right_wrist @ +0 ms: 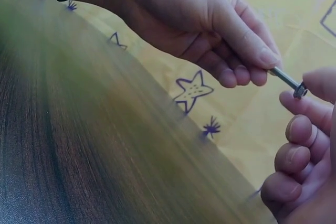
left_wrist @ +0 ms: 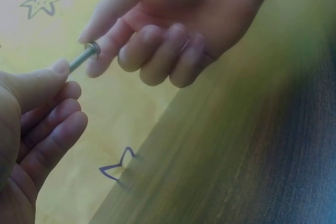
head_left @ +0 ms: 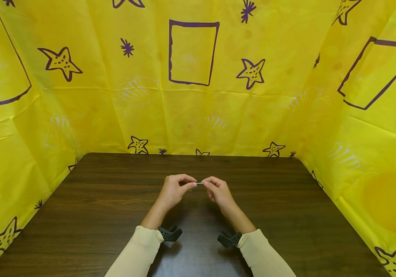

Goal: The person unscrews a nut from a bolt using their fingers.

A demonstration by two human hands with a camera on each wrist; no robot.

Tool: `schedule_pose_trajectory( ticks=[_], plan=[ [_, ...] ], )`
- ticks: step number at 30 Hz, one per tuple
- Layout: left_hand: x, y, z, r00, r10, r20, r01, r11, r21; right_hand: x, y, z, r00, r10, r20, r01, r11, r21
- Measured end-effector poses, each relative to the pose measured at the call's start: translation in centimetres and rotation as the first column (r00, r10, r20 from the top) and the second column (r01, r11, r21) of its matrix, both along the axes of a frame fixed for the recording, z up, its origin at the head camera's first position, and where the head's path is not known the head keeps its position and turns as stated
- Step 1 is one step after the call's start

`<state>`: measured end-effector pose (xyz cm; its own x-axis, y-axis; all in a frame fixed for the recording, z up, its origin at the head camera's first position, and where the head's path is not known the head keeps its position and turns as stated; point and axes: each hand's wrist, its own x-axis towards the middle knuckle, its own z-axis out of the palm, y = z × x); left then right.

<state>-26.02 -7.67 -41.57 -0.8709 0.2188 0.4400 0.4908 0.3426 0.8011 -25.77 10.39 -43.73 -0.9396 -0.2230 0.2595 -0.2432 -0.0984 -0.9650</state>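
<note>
Between the two hands is a thin metal bolt (right_wrist: 286,79), held roughly level above the dark table in the head view. My left hand (head_left: 173,190) pinches its shank between thumb and index finger. At the other end my right hand (head_left: 220,192) has its thumb and index fingertip around the wider round metal end (left_wrist: 93,50). I cannot tell whether that end is the bolt's head or a nut on it. The right hand's other fingers curl loosely toward the palm in the right wrist view. The shank's far tip is hidden in the left fingers.
The dark wood-grain table (head_left: 97,215) stretches out below and around both hands. Yellow cloth (head_left: 198,104) with purple starfish and frame drawings hangs behind it and along both sides. A dark band (head_left: 171,233) sits at the left wrist, and another band (head_left: 229,239) at the right.
</note>
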Motion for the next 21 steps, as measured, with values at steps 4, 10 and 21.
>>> schedule_pose_trajectory(
  ticks=[4,10,21],
  plan=[
    [-0.01,-0.04,0.05,1.0,0.007,-0.006,-0.007,1.0,0.001,0.13,0.03,0.15,1.0,0.017,-0.012,-0.018,0.999,-0.043],
    [0.04,-0.13,0.12,1.0,0.008,-0.028,-0.008,1.0,-0.012,0.18,0.12,0.2,0.997,0.039,-0.066,-0.045,0.995,-0.088],
    [0.01,-0.18,0.12,1.0,0.018,-0.003,-0.018,1.0,-0.013,0.19,0.15,0.29,0.986,0.048,-0.158,-0.067,0.991,-0.116]
  ],
)
